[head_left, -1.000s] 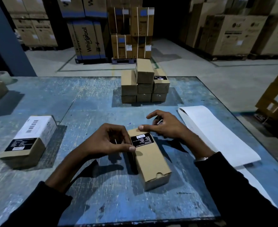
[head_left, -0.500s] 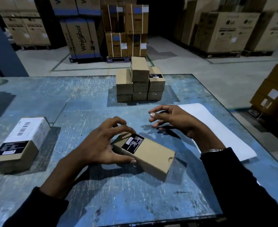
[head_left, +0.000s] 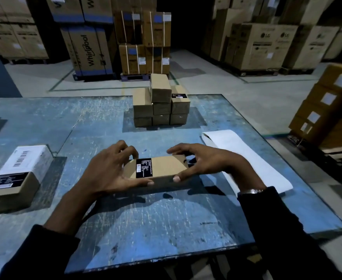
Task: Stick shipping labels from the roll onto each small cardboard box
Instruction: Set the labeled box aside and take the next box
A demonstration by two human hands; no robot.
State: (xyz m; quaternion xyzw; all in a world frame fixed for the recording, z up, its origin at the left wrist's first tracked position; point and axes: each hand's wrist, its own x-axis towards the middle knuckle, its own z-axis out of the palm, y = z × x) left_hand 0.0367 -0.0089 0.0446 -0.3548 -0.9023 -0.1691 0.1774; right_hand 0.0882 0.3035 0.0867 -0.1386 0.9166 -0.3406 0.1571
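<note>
At table [head_left: 166,219] centre, left hand [head_left: 107,170] and right hand [head_left: 208,160] each grasped one end of the box [head_left: 166,168]; label strip [head_left: 246,158] lay right; box stack [head_left: 161,106] stood far.

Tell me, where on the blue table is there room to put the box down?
Bare table lies on the near side of the held box, between both sleeves. More lies between the labelled box and the box stack. It is crowded by the white label strip near the right hand.
</note>
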